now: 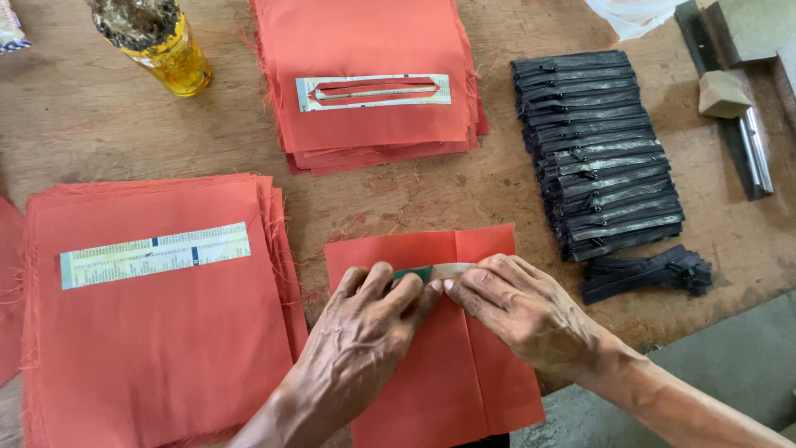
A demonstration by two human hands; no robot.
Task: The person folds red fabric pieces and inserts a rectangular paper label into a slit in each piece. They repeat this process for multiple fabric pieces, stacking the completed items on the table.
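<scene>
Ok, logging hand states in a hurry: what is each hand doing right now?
Left hand: fingers pressed on a paper strip lying on the orange fabric piece.
Right hand: fingertips pressing the same strip's other end.

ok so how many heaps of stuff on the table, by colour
orange fabric heaps: 3 (left stack, top stack, single folded piece under left hand and right hand)
black zipper heaps: 2 (long row, small bunch)
total: 5

Left hand [365, 332]: pressing paper strip [435, 271] onto orange cloth piece [464, 373].
Right hand [522, 311]: fingertips on same strip.
Far right: black zippers [597, 149] stacked.
Left: orange cloth stack [157, 332].
</scene>
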